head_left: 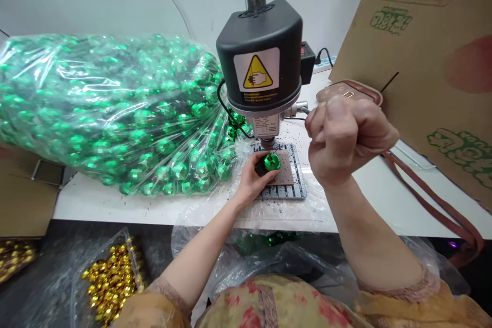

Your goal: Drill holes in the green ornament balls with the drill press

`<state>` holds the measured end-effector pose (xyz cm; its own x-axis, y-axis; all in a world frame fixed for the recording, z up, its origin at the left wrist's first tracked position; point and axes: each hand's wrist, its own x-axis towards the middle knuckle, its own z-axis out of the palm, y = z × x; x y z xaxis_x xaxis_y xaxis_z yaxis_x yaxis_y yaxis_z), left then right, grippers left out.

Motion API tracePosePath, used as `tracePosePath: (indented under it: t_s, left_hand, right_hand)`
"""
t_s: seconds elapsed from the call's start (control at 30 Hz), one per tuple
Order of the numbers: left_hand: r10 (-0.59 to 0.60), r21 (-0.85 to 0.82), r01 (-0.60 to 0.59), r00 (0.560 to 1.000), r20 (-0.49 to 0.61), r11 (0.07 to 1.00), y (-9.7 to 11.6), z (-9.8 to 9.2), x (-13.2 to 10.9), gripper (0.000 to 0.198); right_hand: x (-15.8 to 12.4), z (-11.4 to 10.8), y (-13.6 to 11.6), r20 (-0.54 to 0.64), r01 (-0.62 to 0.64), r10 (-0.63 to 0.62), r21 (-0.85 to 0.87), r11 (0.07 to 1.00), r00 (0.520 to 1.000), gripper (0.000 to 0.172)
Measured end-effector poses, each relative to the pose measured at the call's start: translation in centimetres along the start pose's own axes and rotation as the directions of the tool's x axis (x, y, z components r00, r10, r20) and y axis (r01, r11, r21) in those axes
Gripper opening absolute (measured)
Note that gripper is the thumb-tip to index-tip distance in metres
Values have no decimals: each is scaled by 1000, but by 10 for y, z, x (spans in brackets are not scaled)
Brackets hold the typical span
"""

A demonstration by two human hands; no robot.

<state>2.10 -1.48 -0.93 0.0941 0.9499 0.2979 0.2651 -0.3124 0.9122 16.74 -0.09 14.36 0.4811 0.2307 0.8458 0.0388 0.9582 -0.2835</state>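
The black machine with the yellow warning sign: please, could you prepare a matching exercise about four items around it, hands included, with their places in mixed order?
Column one
1. Left hand
2. Right hand
3. Large clear plastic bag of shiny green faceted balls
4. Shiny golden round balls

Column two
A. Lower left, below the white tabletop
B. Holding one green ball
C. Closed on the metal lever
D. On the tabletop

Pairs: 1-B, 2-C, 3-D, 4-A

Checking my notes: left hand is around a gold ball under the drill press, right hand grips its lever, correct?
Wrong colour: the head view shows the left hand around a green ball under the drill press; the right hand grips its lever.
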Motion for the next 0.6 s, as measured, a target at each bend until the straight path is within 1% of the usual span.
tracePosePath:
  t_s: [0.13, 0.27, 0.43, 0.6]
  left_hand:
    - [21, 5, -21, 1000, -4, 1000, 0, -1, -1, 50]
    - [10, -21, -10, 1000, 4, 1000, 0, 0, -1, 51]
    - [7, -22, -7, 1000, 2, 1000, 1, 0, -1, 51]
    - [15, -16, -15, 1000, -17, 1000, 4, 1, -1, 50]
  right_hand:
    - [-4, -3, 1, 7, -1, 1, 8, 1000, 1000, 52]
    - [-10, -7, 3, -4, 47, -47, -16, 999, 999, 52]
    - [-14, -9, 7, -21, 51, -51, -27, 998, 998, 52]
    - [-19, -16, 13, 15, 108, -108, -2, 994, 994, 50]
